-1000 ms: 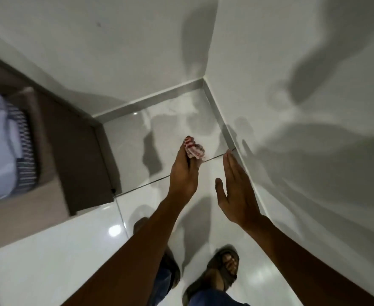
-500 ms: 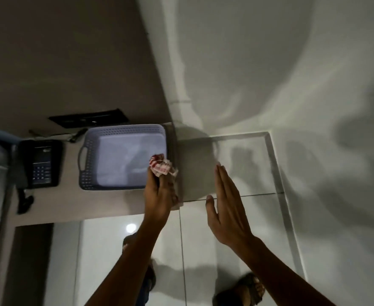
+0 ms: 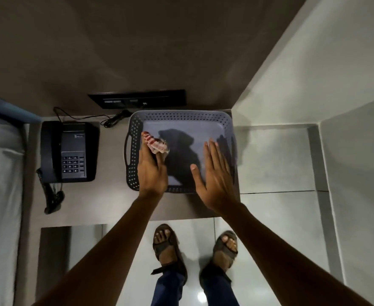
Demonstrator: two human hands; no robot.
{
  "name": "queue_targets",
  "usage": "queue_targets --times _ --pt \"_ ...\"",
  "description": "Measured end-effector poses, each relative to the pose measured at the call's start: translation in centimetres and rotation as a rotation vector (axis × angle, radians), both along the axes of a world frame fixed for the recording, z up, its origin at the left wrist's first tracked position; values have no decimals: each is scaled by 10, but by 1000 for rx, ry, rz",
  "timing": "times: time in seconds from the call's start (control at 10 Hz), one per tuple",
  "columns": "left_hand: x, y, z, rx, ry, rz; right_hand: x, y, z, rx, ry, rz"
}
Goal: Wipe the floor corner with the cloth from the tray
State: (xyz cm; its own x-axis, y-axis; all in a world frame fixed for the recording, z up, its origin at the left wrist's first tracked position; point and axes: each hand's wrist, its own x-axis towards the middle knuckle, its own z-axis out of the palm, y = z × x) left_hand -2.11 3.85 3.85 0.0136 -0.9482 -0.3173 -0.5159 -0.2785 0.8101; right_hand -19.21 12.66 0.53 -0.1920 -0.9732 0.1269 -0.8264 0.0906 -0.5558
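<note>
Nearest, at the bottom, two feet in dark sandals on the glossy white floor, blue trouser legs below them. Above the feet, two bare forearms reaching forward over the edge of the brown desk. Left hand held over the left part of the grey perforated tray, its grip closed on a crumpled red-and-white cloth, pinched between the fingertips and lifted above the tray bottom, not lying in it. Right hand over the right part of the tray, grip open, fingers straight and together, palm turned toward the left hand, holding nothing. Dark shadows of both hands on the pale tray bottom. To the left of the tray, well apart, a black telephone with keypad, its coiled cord hanging toward the desk edge. Behind the tray, against the brown wall, a black switch panel. Far right, the floor corner between two white walls. Far left, edge of a bed with white sheet.
</note>
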Motion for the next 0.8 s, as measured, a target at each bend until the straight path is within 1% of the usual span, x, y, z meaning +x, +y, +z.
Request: queue_targets --times 0.1,0.2,0.3,0.4,0.6,0.7,0.8 --pt "13 -29 -39 65 -110 -65 4 -25 -39 110 60 5" --pt "14 -46 -68 48 -266 -217 1 -47 -67 243 160 23" --pt "12 -55 -92 -133 -510 -449 -3 -62 -87 313 244 42" --pt "16 -66 -112 -257 -573 -619 -2 -63 -102 326 300 18" --pt "18 -63 -123 -305 -679 -619 0 -59 -109 335 325 24" --pt "16 -69 -118 -270 -658 -635 -3 -63 -109 355 321 19" --pt "17 -59 -102 -223 -563 -608 1 -64 -95 361 255 29"
